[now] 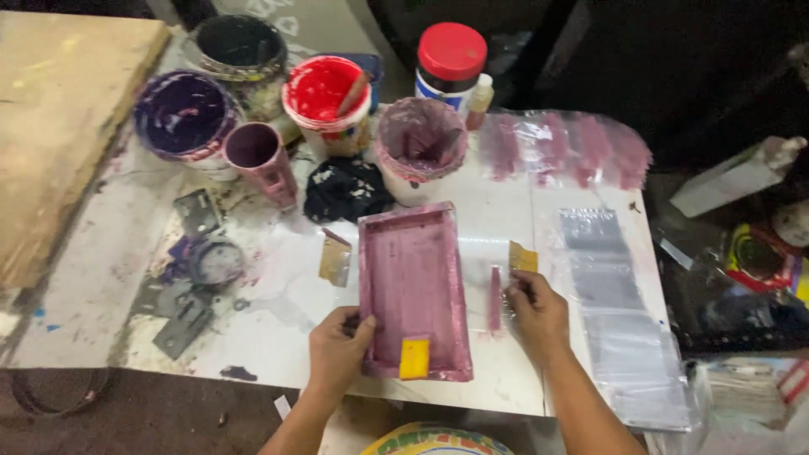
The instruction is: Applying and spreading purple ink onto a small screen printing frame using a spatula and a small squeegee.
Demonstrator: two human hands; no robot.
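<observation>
Left hand (337, 354) steadies the pink-stained printing frame (413, 286) on the bench (278, 337), grip closed on its edge; right hand (537, 313) seemingly pinches a small yellow scraper (522, 257), poised for wiping the pink smear (495, 299).

White table (93, 278) held a pink tray (413, 278) gripped by left hand (337, 354); paint tubs (324, 101) beyond it, plastic sheet (624, 312) right of right hand (538, 316).

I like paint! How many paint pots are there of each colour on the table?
Purple-stained paint tubs: 1
Red-stained paint tubs: 1
Pink-stained paint tubs: 1
Dark, black-looking paint tubs: 1
Small pink plastic cups: 1
White jars with a red lid: 1
Total: 6
</observation>
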